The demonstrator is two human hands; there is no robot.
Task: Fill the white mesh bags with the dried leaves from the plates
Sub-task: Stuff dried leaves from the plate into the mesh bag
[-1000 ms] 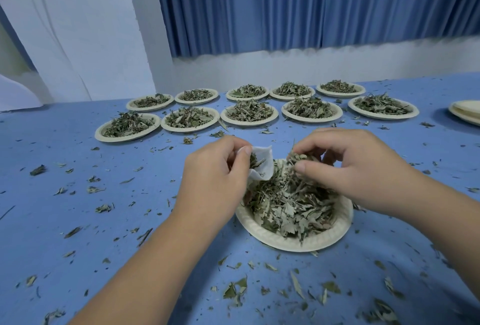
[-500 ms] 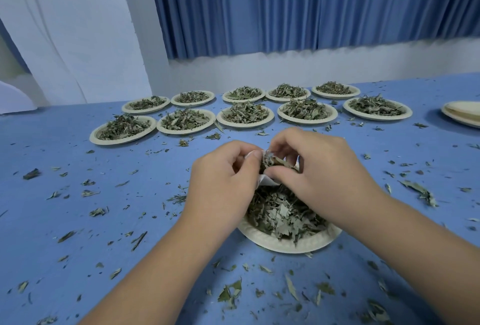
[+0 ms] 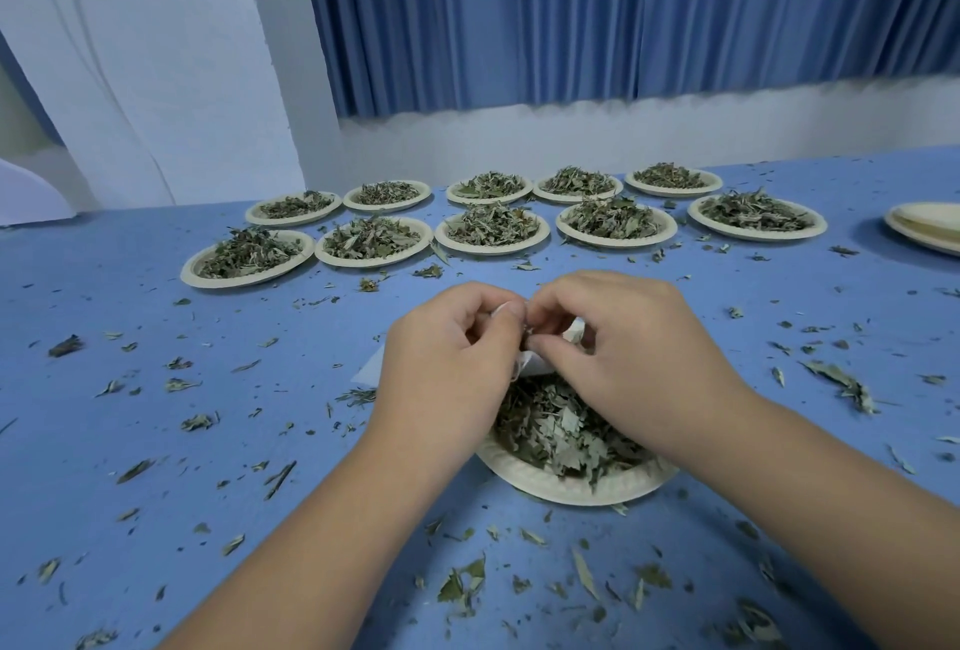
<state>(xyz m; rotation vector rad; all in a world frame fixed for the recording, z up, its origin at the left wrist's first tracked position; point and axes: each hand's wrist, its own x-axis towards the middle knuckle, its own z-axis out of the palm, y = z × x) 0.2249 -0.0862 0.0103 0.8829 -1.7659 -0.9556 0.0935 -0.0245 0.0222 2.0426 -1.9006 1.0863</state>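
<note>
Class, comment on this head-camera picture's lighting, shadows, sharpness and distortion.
Head view: soft, even light; faint shadow on the table beside the near plate; wide-angle lens tilts the curtain folds outward; far plates sharp, fingers slightly soft.

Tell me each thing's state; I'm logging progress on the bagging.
near plate: heaped with leaves
bag: held over near plate, mostly hidden, fill unclear
left hand: pinches bag's mouth
right hand: pinches bag's mouth, fingers curled
ten far plates: full
stacked plates: empty
table: strewn with leaf bits
</note>
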